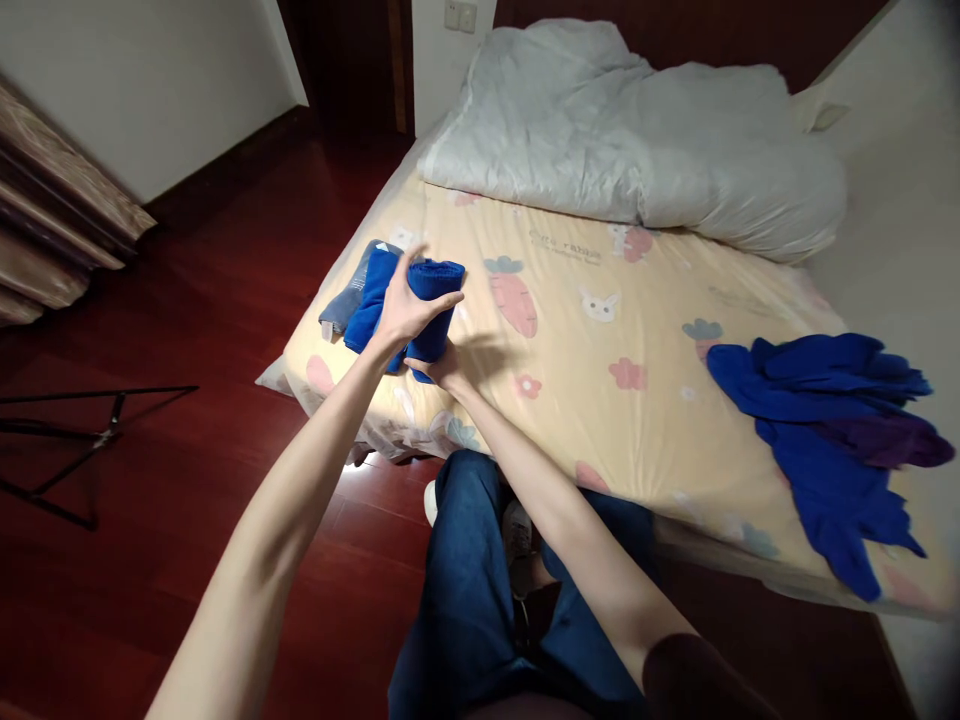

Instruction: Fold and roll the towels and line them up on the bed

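Observation:
A rolled blue cloth [431, 325] stands between my two hands near the left corner of the bed. My left hand [405, 305] grips its upper left part, thumb stretched across the front. My right hand [444, 368] is closed around its lower end, some fingers hidden beneath. Directly left of the roll lies another folded or rolled blue cloth [370, 300], partly behind my left hand. Beside that, at the bed's edge, is a grey-blue rolled piece [346, 300] with a white tag.
A heap of loose blue and purple cloth [832, 420] lies on the bed's right side. The yellow printed bed sheet [570, 330] has a plastic-looking cover. A pale bulky quilt [637, 140] lies at the back. A black stand's legs [105, 438] are on the floor at left.

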Tool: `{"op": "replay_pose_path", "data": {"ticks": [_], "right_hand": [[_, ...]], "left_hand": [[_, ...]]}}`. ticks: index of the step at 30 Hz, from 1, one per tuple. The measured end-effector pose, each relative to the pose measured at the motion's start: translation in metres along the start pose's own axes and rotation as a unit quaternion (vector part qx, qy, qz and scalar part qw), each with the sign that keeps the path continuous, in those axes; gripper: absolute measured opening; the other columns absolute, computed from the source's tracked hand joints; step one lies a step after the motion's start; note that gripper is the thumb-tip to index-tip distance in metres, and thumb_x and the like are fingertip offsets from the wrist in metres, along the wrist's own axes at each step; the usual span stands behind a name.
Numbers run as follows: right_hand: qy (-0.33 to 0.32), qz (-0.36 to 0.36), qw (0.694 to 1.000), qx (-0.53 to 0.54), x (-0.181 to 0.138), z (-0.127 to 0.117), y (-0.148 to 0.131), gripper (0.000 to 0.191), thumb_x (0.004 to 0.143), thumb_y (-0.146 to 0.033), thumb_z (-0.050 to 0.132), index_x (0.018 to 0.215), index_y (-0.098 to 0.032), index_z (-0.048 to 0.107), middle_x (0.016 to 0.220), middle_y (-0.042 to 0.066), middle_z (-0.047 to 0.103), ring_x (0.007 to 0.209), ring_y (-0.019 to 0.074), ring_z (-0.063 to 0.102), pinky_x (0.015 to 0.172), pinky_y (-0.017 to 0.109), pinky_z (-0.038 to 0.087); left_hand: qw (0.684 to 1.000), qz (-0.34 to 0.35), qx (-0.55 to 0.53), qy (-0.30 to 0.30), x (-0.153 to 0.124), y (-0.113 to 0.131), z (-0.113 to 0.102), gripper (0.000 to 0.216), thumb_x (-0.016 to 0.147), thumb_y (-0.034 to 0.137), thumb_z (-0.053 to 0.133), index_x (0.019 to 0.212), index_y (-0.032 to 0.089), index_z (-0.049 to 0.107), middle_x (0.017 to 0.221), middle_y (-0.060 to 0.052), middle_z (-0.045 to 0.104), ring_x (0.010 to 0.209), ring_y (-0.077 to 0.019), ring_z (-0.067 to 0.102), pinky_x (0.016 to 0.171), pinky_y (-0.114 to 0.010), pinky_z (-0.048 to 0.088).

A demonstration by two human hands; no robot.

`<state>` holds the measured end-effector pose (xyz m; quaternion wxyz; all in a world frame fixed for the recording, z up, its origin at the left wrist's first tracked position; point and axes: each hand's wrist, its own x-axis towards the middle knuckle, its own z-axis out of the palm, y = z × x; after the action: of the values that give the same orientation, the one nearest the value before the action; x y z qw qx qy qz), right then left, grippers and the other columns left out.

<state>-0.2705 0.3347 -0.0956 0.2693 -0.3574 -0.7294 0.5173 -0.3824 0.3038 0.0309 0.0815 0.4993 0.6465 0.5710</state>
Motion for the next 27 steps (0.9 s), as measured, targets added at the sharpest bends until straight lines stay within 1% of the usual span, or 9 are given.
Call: {"op": "replay_pose_path", "data": {"ticks": [3,6,9,12,15,18,21,23,27], "right_hand": [[0.1,-0.017,0.995,0.022,-0.012,-0.014,0.009,0.12,0.066,-0.044,0.095,0.16,-0.015,0.027,0.16,0.02,0.045,0.138,0.0282,0.055,0.112,0.044,0.052],[0.126,-0.03,0.991,0.029,-0.04,-0.039,0.025,0.118,0.074,-0.052,0.088,0.165,-0.018,0.021,0.17,0.021,0.029,0.148,0.0302,0.046,0.12,0.046,0.045],[0.08,-0.006,0.997,0.019,-0.088,-0.062,0.042,0.103,0.081,-0.052,0.08,0.164,-0.022,0.028,0.169,0.017,0.036,0.15,0.0315,0.045,0.123,0.051,0.042],[0.063,0.018,0.998,0.002,-0.164,-0.081,0.053,0.079,0.091,-0.045,0.071,0.161,-0.024,0.04,0.165,0.014,0.044,0.151,0.0303,0.046,0.127,0.054,0.037],[0.078,0.064,0.995,-0.014,-0.262,-0.101,0.057,0.057,0.097,-0.039,0.061,0.153,-0.027,0.054,0.153,0.012,0.059,0.139,0.0295,0.059,0.117,0.054,0.049],[0.029,0.114,0.993,-0.022,-0.357,-0.12,0.059,0.05,0.095,-0.032,0.064,0.144,-0.037,0.063,0.145,0.007,0.067,0.13,0.0296,0.066,0.105,0.051,0.059],[0.049,0.177,0.983,-0.021,-0.411,-0.13,0.057,0.043,0.09,-0.028,0.068,0.131,-0.039,0.073,0.127,0.005,0.076,0.117,0.0314,0.073,0.097,0.052,0.063],[0.059,0.201,0.978,-0.006,-0.419,-0.136,0.054,0.039,0.089,-0.026,0.067,0.125,-0.036,0.076,0.122,0.004,0.079,0.114,0.0309,0.075,0.099,0.051,0.062],[0.063,0.197,0.978,0.017,-0.398,-0.156,0.05,0.033,0.09,-0.021,0.064,0.118,-0.031,0.079,0.118,0.003,0.08,0.112,0.0261,0.075,0.103,0.045,0.059]], "left_hand": [[0.995,0.006,0.029,0.09,0.002,0.002,-0.004,0.116,0.074,0.065,0.086,0.163,0.026,0.022,0.172,-0.017,0.026,0.16,-0.0312,0.023,0.129,-0.056,0.023],[0.986,0.05,0.113,0.114,-0.009,0.011,0.0,0.088,0.097,0.057,0.063,0.166,0.028,0.016,0.176,-0.011,0.017,0.164,-0.0267,0.011,0.132,-0.056,0.013],[0.956,0.15,0.242,-0.065,-0.036,0.01,0.024,0.063,0.1,0.044,0.054,0.158,0.022,0.041,0.169,-0.012,0.036,0.161,-0.0298,0.023,0.131,-0.056,0.017],[0.867,0.19,0.337,-0.315,-0.066,-0.008,0.051,0.036,0.092,0.033,0.061,0.123,0.018,0.072,0.137,-0.014,0.068,0.141,-0.0314,0.051,0.126,-0.053,0.029],[0.821,0.169,0.361,-0.41,-0.08,-0.031,0.054,0.015,0.084,0.021,0.061,0.085,0.02,0.075,0.099,-0.012,0.075,0.117,-0.0288,0.063,0.122,-0.053,0.034],[0.853,0.161,0.293,-0.402,-0.074,-0.053,0.032,0.011,0.075,0.021,0.059,0.068,0.023,0.066,0.091,-0.01,0.072,0.111,-0.0283,0.062,0.121,-0.054,0.034],[0.898,0.137,0.225,-0.354,-0.062,-0.074,0.011,0.012,0.071,0.035,0.055,0.068,0.025,0.061,0.082,-0.004,0.068,0.104,-0.0279,0.062,0.121,-0.055,0.035],[0.925,0.12,0.187,-0.307,-0.06,-0.081,0.008,0.021,0.072,0.047,0.052,0.073,0.027,0.06,0.079,0.001,0.066,0.108,-0.0271,0.062,0.125,-0.054,0.028],[0.937,0.107,0.179,-0.281,-0.073,-0.068,0.023,0.027,0.073,0.053,0.045,0.076,0.028,0.057,0.079,0.004,0.066,0.122,-0.0296,0.059,0.129,-0.056,0.017]]}}
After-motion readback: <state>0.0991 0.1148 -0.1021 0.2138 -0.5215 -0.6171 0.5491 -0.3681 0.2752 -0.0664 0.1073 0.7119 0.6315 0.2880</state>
